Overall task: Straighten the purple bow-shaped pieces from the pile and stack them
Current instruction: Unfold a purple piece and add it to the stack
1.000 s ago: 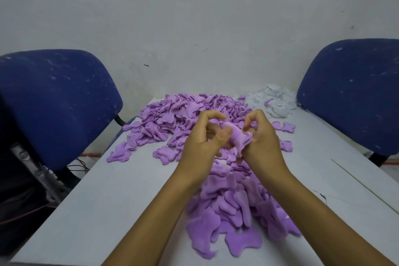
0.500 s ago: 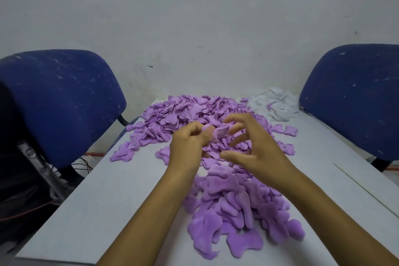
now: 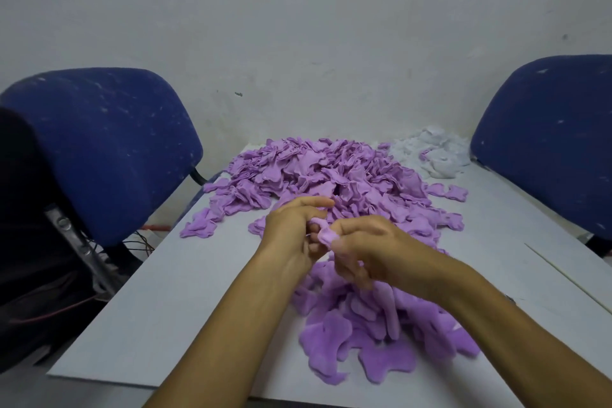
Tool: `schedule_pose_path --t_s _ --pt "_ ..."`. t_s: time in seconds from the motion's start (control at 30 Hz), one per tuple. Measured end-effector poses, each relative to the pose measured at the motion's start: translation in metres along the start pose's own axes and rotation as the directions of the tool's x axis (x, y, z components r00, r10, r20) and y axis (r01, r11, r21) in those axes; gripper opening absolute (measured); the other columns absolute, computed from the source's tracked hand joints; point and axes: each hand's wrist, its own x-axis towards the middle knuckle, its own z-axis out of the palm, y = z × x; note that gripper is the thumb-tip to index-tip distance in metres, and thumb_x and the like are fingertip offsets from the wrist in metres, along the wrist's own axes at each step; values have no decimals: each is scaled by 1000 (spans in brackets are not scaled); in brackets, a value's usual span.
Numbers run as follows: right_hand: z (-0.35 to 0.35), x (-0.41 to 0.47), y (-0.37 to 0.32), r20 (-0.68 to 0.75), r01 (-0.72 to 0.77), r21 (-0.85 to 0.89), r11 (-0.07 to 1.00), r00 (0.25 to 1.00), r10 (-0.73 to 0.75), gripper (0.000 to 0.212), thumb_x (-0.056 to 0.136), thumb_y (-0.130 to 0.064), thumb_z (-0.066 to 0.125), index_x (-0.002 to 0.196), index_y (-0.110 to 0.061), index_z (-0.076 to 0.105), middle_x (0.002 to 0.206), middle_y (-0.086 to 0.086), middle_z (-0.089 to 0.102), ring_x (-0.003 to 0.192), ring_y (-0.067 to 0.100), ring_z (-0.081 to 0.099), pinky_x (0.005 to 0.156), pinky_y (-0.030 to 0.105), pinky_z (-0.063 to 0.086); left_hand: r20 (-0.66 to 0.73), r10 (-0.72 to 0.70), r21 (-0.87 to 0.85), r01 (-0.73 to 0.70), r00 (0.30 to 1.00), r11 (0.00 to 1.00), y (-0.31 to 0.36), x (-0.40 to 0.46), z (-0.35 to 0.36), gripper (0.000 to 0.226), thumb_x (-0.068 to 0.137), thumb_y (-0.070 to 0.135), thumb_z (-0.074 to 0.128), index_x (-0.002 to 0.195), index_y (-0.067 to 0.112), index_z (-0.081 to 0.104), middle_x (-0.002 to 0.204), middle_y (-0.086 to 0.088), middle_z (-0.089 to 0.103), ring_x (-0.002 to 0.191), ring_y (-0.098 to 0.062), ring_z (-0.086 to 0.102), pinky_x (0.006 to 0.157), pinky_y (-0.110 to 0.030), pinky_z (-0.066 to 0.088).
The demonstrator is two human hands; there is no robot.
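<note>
Head view shows a white wall [image 3: 298, 26] behind a pale grey bench [image 3: 172, 291]. Two blue chairs flank the bench: the left chair [image 3: 99, 149] stands at its left edge and the right chair [image 3: 549, 129] at its right edge.

Loose purple pile [image 3: 331, 172] of bow-shaped pieces covers the far middle of the bench. Just beside it, at the far right, lies a smaller heap of white pieces [image 3: 437, 152]. Near stack [image 3: 361, 331] of purple pieces lies on the near part of the bench, partly under the right forearm; its pieces overlap unevenly.

Left hand [image 3: 288, 235] and right hand [image 3: 371, 248] meet above the bench, between the loose pile and the near stack. Both grips are closed on one small folded purple piece [image 3: 326, 236]. The left grip has curled fingers around its left end, with the index finger extended over the top. The right grip pinches its right end between the thumb and the fingers. The piece is bunched; its full outline cannot be told.
</note>
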Motion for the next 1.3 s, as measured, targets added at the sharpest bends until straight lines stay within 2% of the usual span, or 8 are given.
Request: schedule_pose_path --t_s 0.1,0.23,0.37,0.57,0.73,0.83,1.17,1.3 --pt "-4 0 -5 11 -96 408 908 995 100 20 83 -29 60 68 -17 66 57 1 47 50 12 42 44 21 26 164 45 33 -51 985 998 3 -1 0 35 84 -6 47 68 12 72 60 -9 50 50 -17 40 51 -23 32" --pt "-15 -3 -7 -62 -29 611 791 995 84 12 82 -26 64 81 -16 69 63 -2 54 57 10 50 53 22 36 448 226 -84 -211 865 974 5 -5 2 13 88 13 58 97 5 60 80 -9 63 70 -21 60 69 -33 47" --pt "-14 -6 -6 1 -20 686 727 1000 26 16 73 -26 79 83 -14 73 62 -1 57 58 11 53 53 23 40 447 356 -79 -361 821 929 2 -7 3 10 83 11 57 90 4 57 77 -4 66 66 -17 64 64 -25 53" --pt "-6 -7 -5 98 -52 794 606 994 -44 40 67 -24 86 99 -11 66 66 -1 56 60 13 52 50 22 42 433 307 -103 -291 848 951 -1 -12 7 19 81 19 57 92 4 55 78 -11 64 60 -15 63 53 -23 50" --pt "-15 -10 -8 -24 5 436 900 1000 6 11 87 -25 62 89 -16 67 69 -6 55 53 4 40 43 15 27 367 407 26 -447 836 894 5 -10 3 15 77 15 63 80 3 56 67 -12 55 56 -21 52 53 -27 45" --pt "-21 -13 -12 -114 75 250 965 992 -48 8 82 -22 70 81 -17 75 64 -7 58 51 3 37 46 15 26 396 429 75 -494 812 866 7 -13 1 14 78 15 65 80 3 58 72 -14 56 64 -24 51 56 -30 47" --pt "-11 -9 -14 -496 152 -135 979 845 -200 25 87 -6 69 64 -15 64 48 4 61 37 8 46 39 16 34 334 486 223 -569 808 792 5 -19 6 14 92 -4 57 80 3 58 77 -32 57 56 -17 54 51 -25 47" --pt "-12 0 -2 -691 -11 -439 899 643 -330 22 77 -4 66 60 -14 57 47 -1 53 45 11 44 48 24 35 309 494 324 -578 813 749 -6 -27 18 24 88 -6 61 71 11 56 56 0 53 49 -14 43 50 -25 40"
